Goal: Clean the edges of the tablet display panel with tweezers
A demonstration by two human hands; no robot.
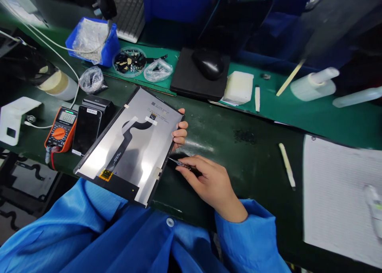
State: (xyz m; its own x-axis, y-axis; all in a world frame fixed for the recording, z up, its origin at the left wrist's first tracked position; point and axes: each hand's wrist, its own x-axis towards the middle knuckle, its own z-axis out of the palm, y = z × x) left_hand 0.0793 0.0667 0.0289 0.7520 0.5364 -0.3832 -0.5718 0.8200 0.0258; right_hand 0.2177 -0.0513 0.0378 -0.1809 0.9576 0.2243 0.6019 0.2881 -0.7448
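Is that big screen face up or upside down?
Upside down: the screen panel shows its silvery back, with a black ribbon cable taped on it. The left hand grips its edge; the right hand holds tweezers nearby.

An electronics workshop: an orange handheld multimeter (61, 129) and a blue plastic parts bin (112, 50) are sitting on the dark green worktop (244, 153).

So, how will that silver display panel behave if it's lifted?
The display panel is thin and wide, so probably stiff yet fragile. Its glossy back looks slippery where the left hand grips one edge. Its black ribbon cable likely flops.
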